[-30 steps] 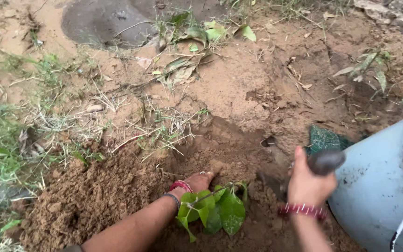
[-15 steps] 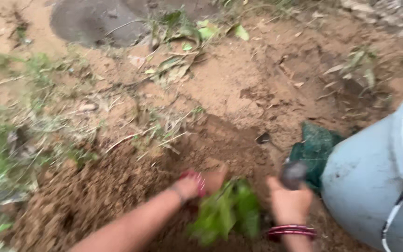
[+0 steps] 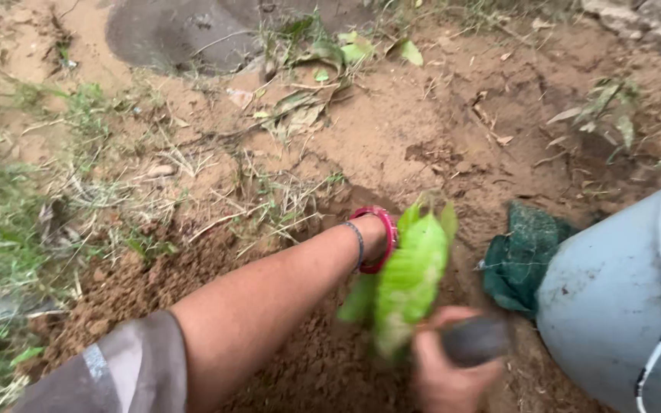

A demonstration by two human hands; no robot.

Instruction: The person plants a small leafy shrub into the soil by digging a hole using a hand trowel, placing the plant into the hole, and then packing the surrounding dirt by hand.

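A small seedling (image 3: 413,277) with bright green leaves stands over loose brown soil (image 3: 323,367) at the lower middle. My left hand (image 3: 379,228), with a red bangle and a thin band at the wrist, reaches in from the lower left. Its fingers are hidden behind the leaves. Just below the plant, my right hand (image 3: 441,376) is closed round the dark, rounded handle of a tool (image 3: 477,340). The tool's working end is out of sight.
A pale blue-grey bucket (image 3: 621,313) with a wire handle fills the lower right, and a dark green net cloth (image 3: 525,256) lies against it. Dug soil is heaped at the left (image 3: 139,287). Grass, dry stalks and fallen leaves are scattered around, and a dark grey patch (image 3: 170,30) lies at the top.
The view has come closer and shifted. My left arm now stretches further right, the seedling's leaves cover that hand, and my right hand with the tool handle has dropped below the plant.
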